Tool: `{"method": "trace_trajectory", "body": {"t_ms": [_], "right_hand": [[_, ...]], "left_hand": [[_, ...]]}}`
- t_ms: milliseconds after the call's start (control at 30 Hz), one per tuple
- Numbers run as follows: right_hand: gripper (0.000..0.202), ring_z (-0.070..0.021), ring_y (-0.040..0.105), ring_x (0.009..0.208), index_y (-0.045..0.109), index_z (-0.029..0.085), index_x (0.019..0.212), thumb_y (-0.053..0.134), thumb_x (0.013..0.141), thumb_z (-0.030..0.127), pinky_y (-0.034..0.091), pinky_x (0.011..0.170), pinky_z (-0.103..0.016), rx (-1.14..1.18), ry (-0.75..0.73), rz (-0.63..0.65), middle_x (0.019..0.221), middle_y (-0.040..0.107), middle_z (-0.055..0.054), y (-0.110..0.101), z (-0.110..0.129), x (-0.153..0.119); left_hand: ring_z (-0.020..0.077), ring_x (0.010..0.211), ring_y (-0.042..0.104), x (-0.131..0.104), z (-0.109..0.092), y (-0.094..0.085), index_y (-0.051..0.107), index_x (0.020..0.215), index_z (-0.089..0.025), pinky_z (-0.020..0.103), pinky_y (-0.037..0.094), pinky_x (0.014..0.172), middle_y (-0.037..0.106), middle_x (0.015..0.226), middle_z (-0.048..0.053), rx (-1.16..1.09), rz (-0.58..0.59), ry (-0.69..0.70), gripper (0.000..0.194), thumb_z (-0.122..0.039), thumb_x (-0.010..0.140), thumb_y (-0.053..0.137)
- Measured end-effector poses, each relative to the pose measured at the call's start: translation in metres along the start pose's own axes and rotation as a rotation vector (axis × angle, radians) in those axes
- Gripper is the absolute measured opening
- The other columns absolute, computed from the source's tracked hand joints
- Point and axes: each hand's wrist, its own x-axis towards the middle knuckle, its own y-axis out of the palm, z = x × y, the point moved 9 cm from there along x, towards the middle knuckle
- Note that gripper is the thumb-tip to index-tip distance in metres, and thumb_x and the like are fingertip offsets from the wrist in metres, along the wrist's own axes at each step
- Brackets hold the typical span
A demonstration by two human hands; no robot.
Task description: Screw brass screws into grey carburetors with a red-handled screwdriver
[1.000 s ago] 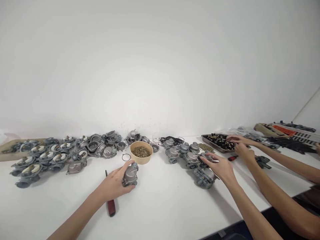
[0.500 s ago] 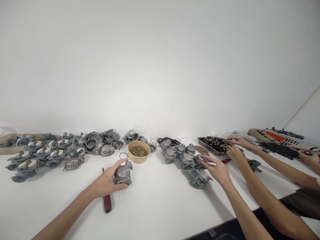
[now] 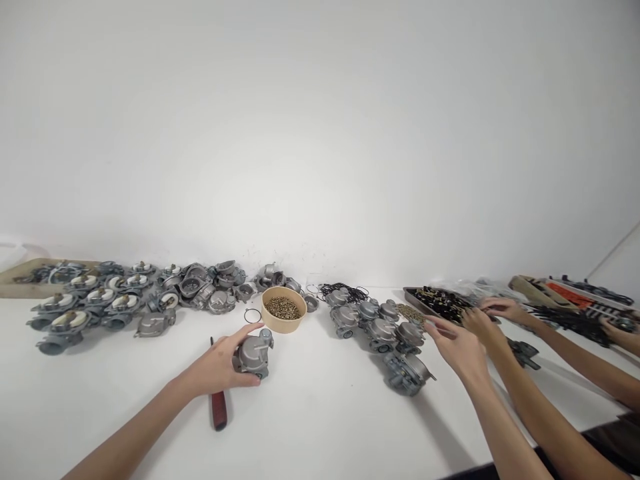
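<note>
My left hand [image 3: 220, 365] is closed round the side of a grey metal carburetor [image 3: 253, 355], thumb low and fingers over the top. A screwdriver with a red handle [image 3: 219, 410] lies partly under that hand. On the right, my right hand [image 3: 457, 347] holds nothing I can see; its fingers are stretched out beside a carburetor [image 3: 409, 335] at the edge of a group. Nearer to me, another carburetor [image 3: 407, 372] lies tilted. Just beyond my left hand are a black rubber ring [image 3: 253, 315] and a round tub [image 3: 284, 325] of small brass-coloured screws.
Several carburetor bodies with white floats [image 3: 70, 321] stand at the left, beside a heap of metal bowls [image 3: 193, 287]. Black rings [image 3: 345, 293] lie by the wall. A co-worker's hands [image 3: 483, 327] are close to my right hand, by a tray [image 3: 417, 300] of dark parts.
My right hand has drawn away to the right from the carburetor in the group. My left hand keeps its hold on the carburetor. The view has shifted slightly.
</note>
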Motion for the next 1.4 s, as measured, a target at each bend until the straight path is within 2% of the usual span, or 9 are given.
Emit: {"method": "trace_trajectory", "body": {"t_ms": [100,167,333,433,567,700,1000,1200,1400], "right_hand": [[0.048,-0.0373,0.075,0.091,0.079,0.012,0.106,0.051,0.084,0.045,0.058,0.088,-0.053,0.048,-0.057,-0.033,0.1,0.079,-0.019,-0.005,0.04,0.004],[0.046,-0.0323,0.075,0.096,0.077,0.014,0.112,0.049,0.09,0.043,0.059,0.091,-0.046,0.1,-0.17,0.032,0.112,0.077,-0.018,0.009,0.087,-0.001],[0.027,-0.023,0.072,0.101,0.079,0.026,0.111,0.058,0.098,0.037,0.06,0.091,-0.035,0.161,-0.597,0.484,0.117,0.077,-0.007,0.105,0.24,-0.045],[0.024,-0.021,0.07,0.104,0.073,0.021,0.116,0.064,0.099,0.036,0.058,0.096,-0.038,0.096,-0.739,0.693,0.12,0.073,-0.008,0.167,0.303,-0.071],[0.031,-0.022,0.067,0.109,0.064,0.018,0.126,0.063,0.101,0.037,0.059,0.094,-0.043,-0.029,-0.788,0.835,0.129,0.065,-0.01,0.223,0.334,-0.081],[0.031,-0.0222,0.067,0.11,0.064,0.018,0.126,0.063,0.101,0.036,0.059,0.094,-0.042,-0.092,-0.759,0.85,0.13,0.065,-0.01,0.245,0.331,-0.079],[0.026,-0.0197,0.068,0.105,0.066,0.018,0.121,0.061,0.102,0.036,0.059,0.092,-0.04,0.106,-0.647,0.69,0.125,0.067,-0.009,0.216,0.328,-0.073],[0.018,-0.0218,0.074,0.092,0.078,0.02,0.097,0.062,0.099,0.029,0.062,0.085,-0.036,0.435,-0.589,0.505,0.102,0.079,-0.007,0.15,0.333,-0.088],[0.011,-0.0203,0.074,0.073,0.081,0.029,0.094,0.07,0.093,0.029,0.062,0.061,-0.031,0.844,-0.686,0.481,0.086,0.079,-0.002,0.075,0.351,-0.16]], "left_hand": [[0.0377,0.136,0.049,0.0,0.0,0.0,0.033,0.161,-0.04,0.052,0.042,0.113,0.063,0.142,0.006,-0.007,-0.001,-0.006,0.104,-0.035,0.071,0.087],[0.0373,0.135,0.051,0.0,0.001,0.0,0.034,0.161,-0.041,0.053,0.043,0.112,0.064,0.14,0.006,-0.013,0.002,-0.017,0.105,-0.036,0.07,0.088],[0.0362,0.134,0.055,0.001,-0.004,0.0,0.038,0.159,-0.035,0.051,0.045,0.112,0.062,0.144,0.01,-0.113,0.014,0.056,0.103,-0.036,0.07,0.089],[0.0341,0.131,0.059,0.002,-0.01,0.001,0.039,0.159,-0.032,0.049,0.045,0.114,0.057,0.15,0.012,-0.204,0.038,0.115,0.1,-0.038,0.072,0.089],[0.0364,0.138,0.052,0.004,-0.011,-0.004,0.037,0.159,-0.035,0.051,0.041,0.117,0.053,0.154,0.011,-0.181,0.015,0.117,0.103,-0.042,0.071,0.091],[0.0365,0.139,0.051,0.005,-0.015,-0.015,0.041,0.158,-0.035,0.052,0.041,0.116,0.055,0.152,0.01,-0.137,-0.03,0.168,0.091,-0.052,0.079,0.083],[0.0285,0.131,0.058,0.003,-0.033,-0.043,0.062,0.137,-0.028,0.042,0.049,0.107,0.065,0.142,0.008,-0.116,-0.212,0.225,0.041,-0.045,0.1,0.054],[0.026,0.112,0.067,0.015,-0.036,-0.06,0.072,0.116,-0.025,0.039,0.055,0.093,0.074,0.123,0.006,-0.096,-0.325,0.2,0.027,-0.039,0.098,0.058],[0.0228,0.087,0.071,-0.012,-0.06,-0.054,0.078,0.113,-0.029,0.036,0.06,0.08,0.079,0.105,0.004,-0.184,-0.397,0.265,0.026,-0.041,0.091,0.074]]}}
